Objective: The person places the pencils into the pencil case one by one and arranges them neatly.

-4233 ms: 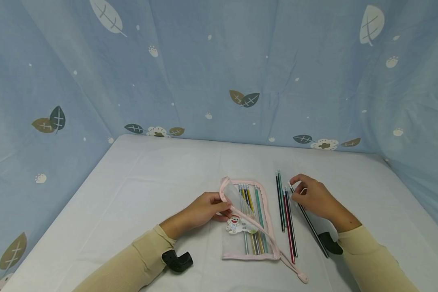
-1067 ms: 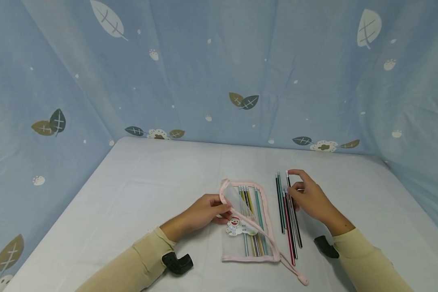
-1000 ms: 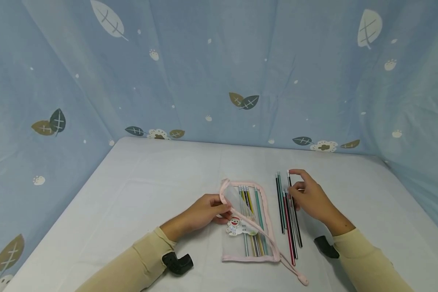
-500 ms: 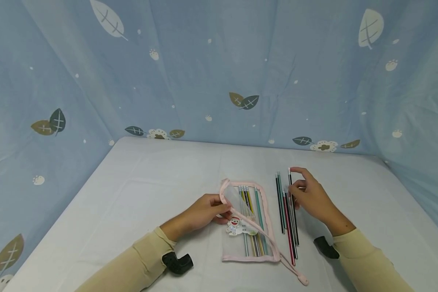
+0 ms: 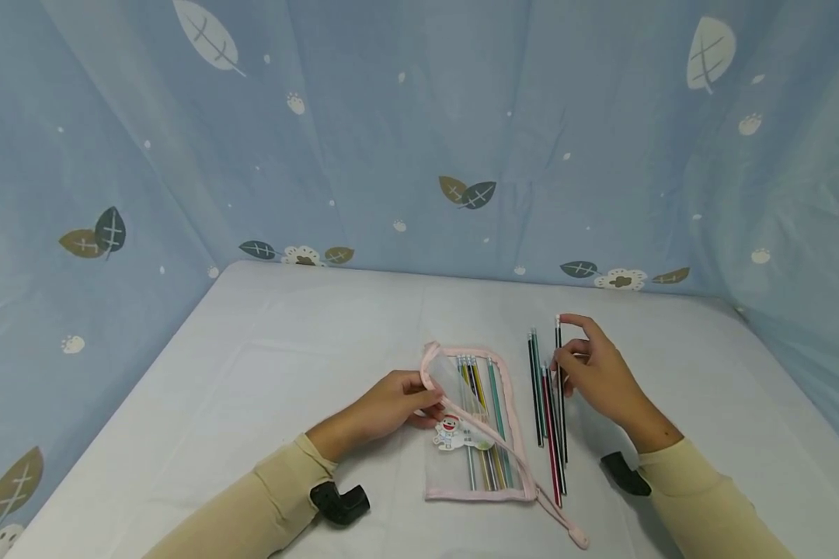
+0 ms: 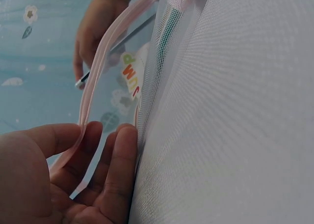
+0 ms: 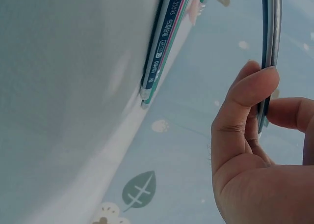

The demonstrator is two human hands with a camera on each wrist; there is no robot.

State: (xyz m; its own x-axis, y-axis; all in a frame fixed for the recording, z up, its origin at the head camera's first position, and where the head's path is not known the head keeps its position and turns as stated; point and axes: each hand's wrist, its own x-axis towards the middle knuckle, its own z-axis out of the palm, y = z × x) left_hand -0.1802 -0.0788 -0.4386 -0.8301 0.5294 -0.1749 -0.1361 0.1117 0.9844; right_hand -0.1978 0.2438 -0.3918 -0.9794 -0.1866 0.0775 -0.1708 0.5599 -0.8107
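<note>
My left hand point(image 5: 395, 404) pinches the pink-trimmed edge of a see-through mesh pencil case point(image 5: 443, 473), lifting its flap at the upper left. Inside the case lie several pencils point(image 5: 492, 384), yellow, teal and dark. A dark striped pencil point(image 5: 558, 338) with a white end is pinched between thumb and fingers of my right hand point(image 5: 601, 380), the index fingertip at its white end. Beside the case lie loose pencils, some dark and teal point(image 5: 534, 388), one red point(image 5: 551, 458). The left wrist view shows the pink edge point(image 6: 100, 62) between thumb and finger.
The white table point(image 5: 308, 326) meets a blue leaf-print cloth point(image 5: 363, 140) at the back and sides. A pink zip pull point(image 5: 576, 536) trails from the case's lower right corner. Black wrist mounts point(image 5: 340, 503) sit by both sleeves.
My right hand has swung the pencil from a slant to nearly in line with the others, moving it left, then lately raising it slightly. The left hand and case have stayed put.
</note>
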